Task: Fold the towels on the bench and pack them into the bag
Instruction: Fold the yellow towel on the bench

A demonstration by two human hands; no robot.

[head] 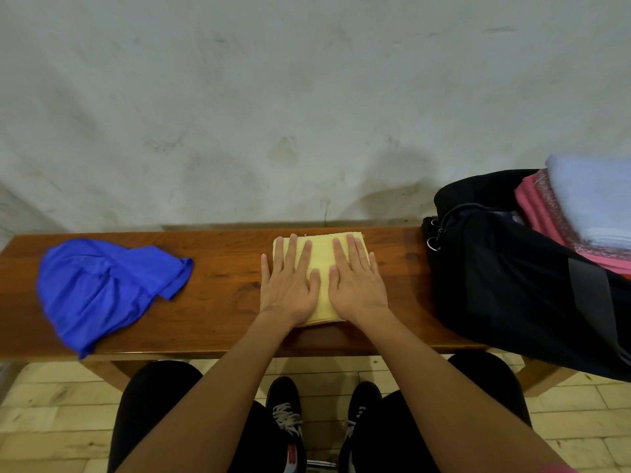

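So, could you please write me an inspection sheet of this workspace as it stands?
Surface: wooden bench against a pale wall, polished, grain showing.
Job's things: yellow towel folded into a neat rectangle mid-bench; blue towel crumpled at the bench's left end, one corner hanging over the front edge; black bag open at the right end, with a pink towel and a light blue towel stacked in it.
Clutter: nothing seen.
Hands: left hand and right hand lie flat, fingers straight, pressing the yellow towel.
Cables: nothing seen.
Surroundings: pale tiled floor; the person's dark trousers and black shoes below the bench.
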